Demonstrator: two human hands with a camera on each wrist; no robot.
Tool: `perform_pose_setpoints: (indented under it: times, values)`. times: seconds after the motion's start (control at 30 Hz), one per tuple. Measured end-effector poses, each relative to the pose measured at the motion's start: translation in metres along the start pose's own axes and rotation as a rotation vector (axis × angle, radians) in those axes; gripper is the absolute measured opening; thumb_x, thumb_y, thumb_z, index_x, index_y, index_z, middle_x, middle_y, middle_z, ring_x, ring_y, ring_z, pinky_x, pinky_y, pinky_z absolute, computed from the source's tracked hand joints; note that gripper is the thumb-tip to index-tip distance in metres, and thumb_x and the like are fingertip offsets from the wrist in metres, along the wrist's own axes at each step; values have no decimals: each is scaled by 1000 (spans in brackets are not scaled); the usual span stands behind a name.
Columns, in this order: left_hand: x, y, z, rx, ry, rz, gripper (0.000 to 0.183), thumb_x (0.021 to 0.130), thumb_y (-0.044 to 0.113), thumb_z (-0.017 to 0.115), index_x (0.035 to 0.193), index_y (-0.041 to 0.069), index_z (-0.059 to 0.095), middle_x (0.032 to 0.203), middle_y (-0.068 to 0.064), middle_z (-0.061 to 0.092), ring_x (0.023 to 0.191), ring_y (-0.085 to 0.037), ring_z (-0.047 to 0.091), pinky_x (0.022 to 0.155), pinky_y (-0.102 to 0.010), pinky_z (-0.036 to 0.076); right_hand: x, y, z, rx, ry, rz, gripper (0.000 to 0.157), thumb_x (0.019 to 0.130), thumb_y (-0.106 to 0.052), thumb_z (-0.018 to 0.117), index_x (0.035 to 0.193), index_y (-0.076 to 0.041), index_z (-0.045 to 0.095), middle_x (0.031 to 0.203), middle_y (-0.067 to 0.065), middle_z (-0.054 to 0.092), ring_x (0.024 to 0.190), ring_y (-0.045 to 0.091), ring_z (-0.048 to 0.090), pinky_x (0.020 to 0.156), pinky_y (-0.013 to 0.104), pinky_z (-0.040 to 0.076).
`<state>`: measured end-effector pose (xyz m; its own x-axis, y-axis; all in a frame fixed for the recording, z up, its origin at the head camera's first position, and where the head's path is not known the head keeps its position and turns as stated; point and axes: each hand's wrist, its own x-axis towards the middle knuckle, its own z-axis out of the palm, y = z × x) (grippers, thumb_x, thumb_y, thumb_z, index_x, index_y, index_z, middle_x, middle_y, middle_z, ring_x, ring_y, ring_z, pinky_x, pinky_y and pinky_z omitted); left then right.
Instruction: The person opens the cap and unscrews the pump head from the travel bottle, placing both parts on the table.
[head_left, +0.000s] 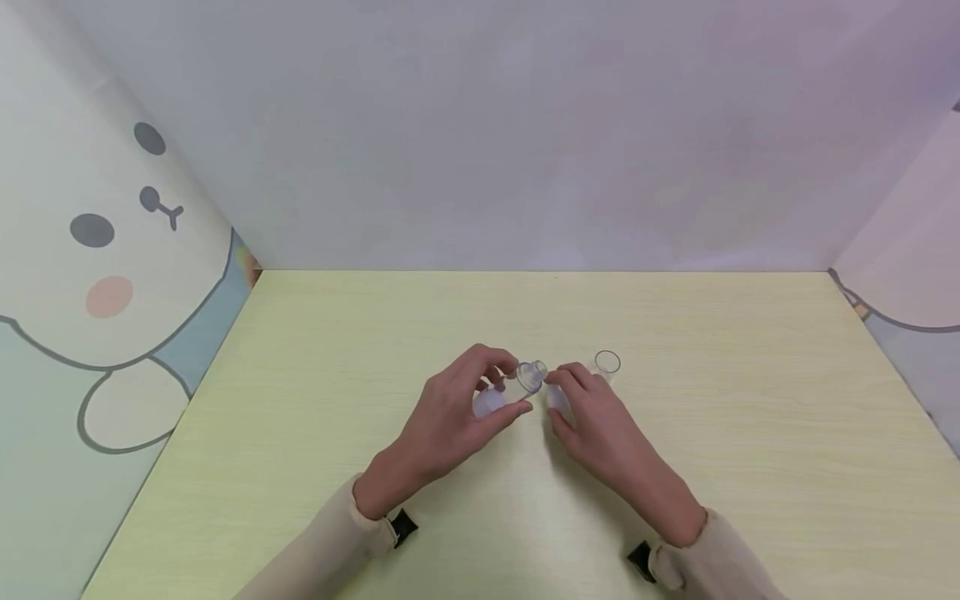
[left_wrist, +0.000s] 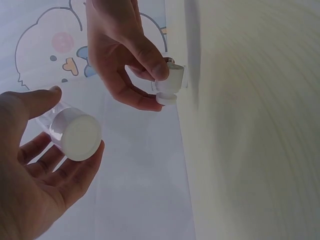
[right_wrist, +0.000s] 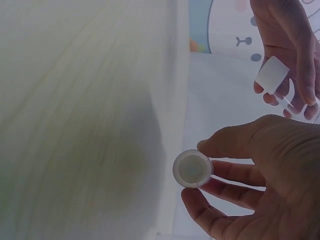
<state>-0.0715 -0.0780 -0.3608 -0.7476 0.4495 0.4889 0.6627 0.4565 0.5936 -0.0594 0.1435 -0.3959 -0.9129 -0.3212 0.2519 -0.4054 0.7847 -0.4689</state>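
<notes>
A small clear bottle (head_left: 532, 377) with a narrow open neck and a whitish base (left_wrist: 82, 137) lies tilted in my left hand (head_left: 453, 408), gripped between thumb and fingers. Its neck points up and to the right. My right hand (head_left: 600, 425) pinches a small white cap (left_wrist: 169, 82) by its sides, just right of the bottle neck and apart from it. The hollow round underside of the white cap (right_wrist: 193, 169) faces the right wrist camera. Beyond the right fingers stands a clear cup-like piece (head_left: 607, 362) with a round rim, partly hidden by that hand.
Both hands are above a pale wood-grain table (head_left: 360, 333). A plain light wall panel (head_left: 525, 150) rises at the table's back edge. Side panels with cartoon animal faces (head_left: 120, 225) stand left and right.
</notes>
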Motion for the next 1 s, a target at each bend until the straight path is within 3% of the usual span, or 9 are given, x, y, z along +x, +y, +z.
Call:
perform_pose_setpoints:
  times: [0.27, 0.67, 1.0]
  values:
    - [0, -2, 2, -19, 8, -4, 43, 87, 20, 86, 120, 12, 59, 108, 3, 66, 91, -9, 67, 82, -23, 59, 4, 2, 5, -8, -6, 15, 36, 86, -1, 81, 120, -1, 68, 119, 13, 67, 102, 33, 66, 87, 44, 58]
    - [-1, -7, 9, -85, -43, -95, 42, 89, 19, 85, 121, 13, 58, 110, 2, 66, 93, -8, 67, 84, -24, 60, 6, 6, 7, 32, -60, 85, 38, 88, -4, 81, 123, 1, 67, 120, 16, 66, 107, 33, 65, 88, 43, 59]
    - [-2, -16, 14, -89, -60, -94, 47, 89, 18, 85, 127, 11, 58, 112, -2, 66, 94, -10, 67, 84, -24, 61, 5, 6, 9, 43, -71, 120, 41, 90, -8, 81, 127, 0, 65, 124, 19, 63, 111, 33, 64, 87, 44, 60]
